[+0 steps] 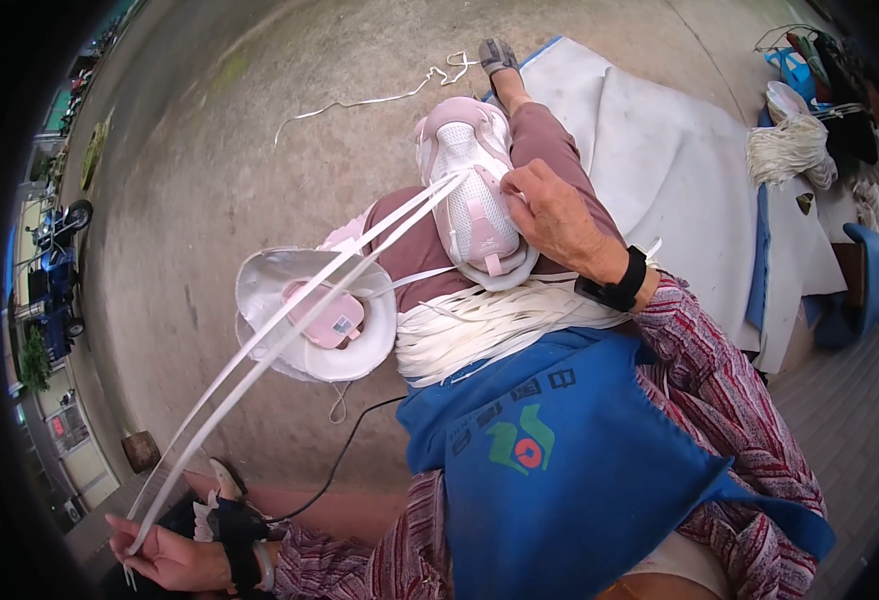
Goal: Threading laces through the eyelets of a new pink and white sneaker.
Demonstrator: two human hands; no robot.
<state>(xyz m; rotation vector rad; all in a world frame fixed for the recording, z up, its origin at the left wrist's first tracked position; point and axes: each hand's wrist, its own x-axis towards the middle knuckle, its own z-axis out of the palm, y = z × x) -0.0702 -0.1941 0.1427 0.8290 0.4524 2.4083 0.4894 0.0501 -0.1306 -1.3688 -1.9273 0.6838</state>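
A pink and white shoe upper (pixel 478 235) lies across my lap, its mesh tongue facing up. My right hand (pixel 564 220) grips its right side near the eyelets, thumb and fingers closed on the edge. From the upper, two white shoelace strands (pixel 304 318) stretch in long lines to the lower left. There my left hand (pixel 169 555) holds their far ends between closed fingers, arm reaching out. A thick bundle of loose white laces (pixel 504 325) rests on my lap over the blue apron (pixel 559 430). Beside my left knee, another pink and white shoe upper (pixel 374 325) shows its open inside.
A single white lace (pixel 359 103) trails over the concrete floor. To the right spreads a pale grey sheet (pixel 649 150) with blue edging. Beyond it are a hank of white laces (pixel 789 150) and a blue chair (pixel 869 285). A black cable (pixel 334 462) runs near my left arm.
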